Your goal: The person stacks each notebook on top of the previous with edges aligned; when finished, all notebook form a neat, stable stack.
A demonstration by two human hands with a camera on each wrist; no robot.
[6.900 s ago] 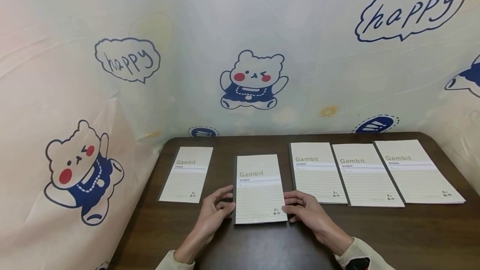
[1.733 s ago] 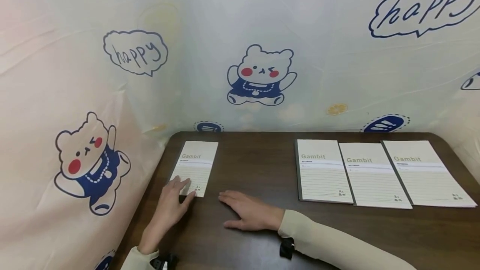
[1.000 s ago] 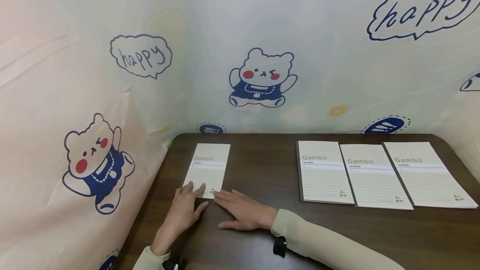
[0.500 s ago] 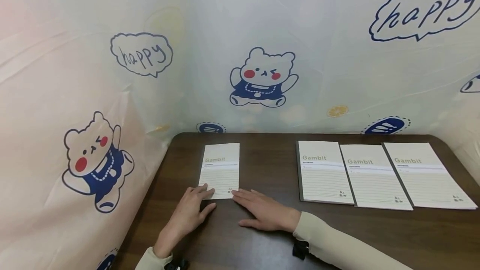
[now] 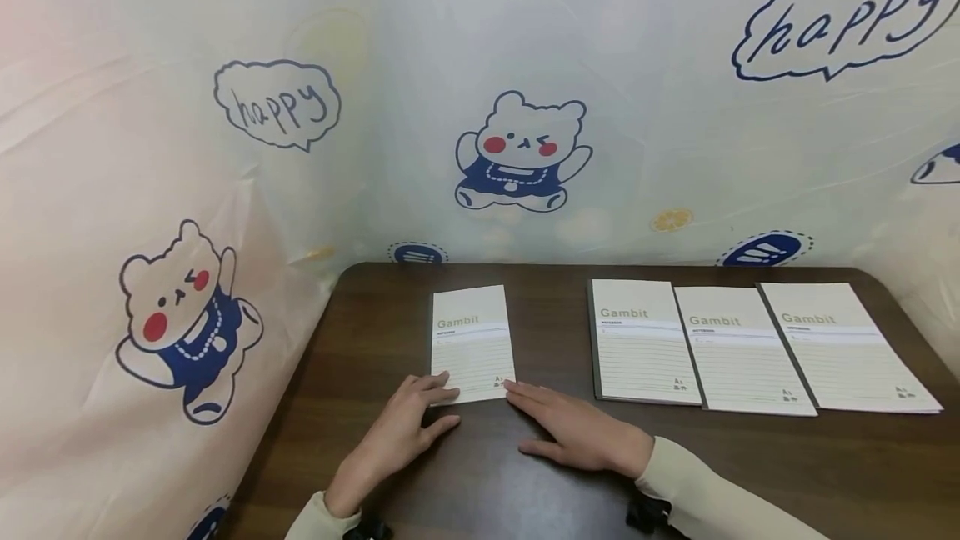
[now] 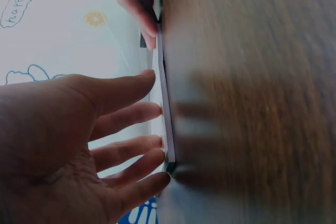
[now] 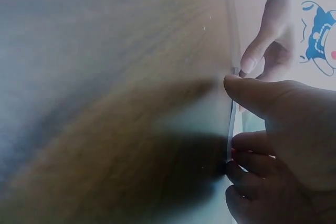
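Note:
A white "Gambit" notebook point(image 5: 472, 348) with a dark spine lies flat near the middle of the table, its top turned slightly left. My left hand point(image 5: 405, 423) rests its outstretched fingertips on the lower left corner, thumb apart from it. At the lower right corner, the straight fingers of my right hand point(image 5: 573, 432) touch the edge, and that thumb points left over the table. The left wrist view shows the notebook point(image 6: 164, 98) edge-on against the tabletop, with the fingertips of the left hand point(image 6: 105, 135) on its cover.
To the right, three similar notebooks lie in a row: one nearest the middle point(image 5: 645, 348), another point(image 5: 742, 357) beside it, and the last point(image 5: 843, 348) at the far right. The dark wooden table point(image 5: 487, 490) meets a printed curtain point(image 5: 637, 132) at its back and left.
Both hands have slid the left notebook rightward from the table's left side, and it has turned slightly. The notebook between the hands earliest on now lies leftmost in the right row.

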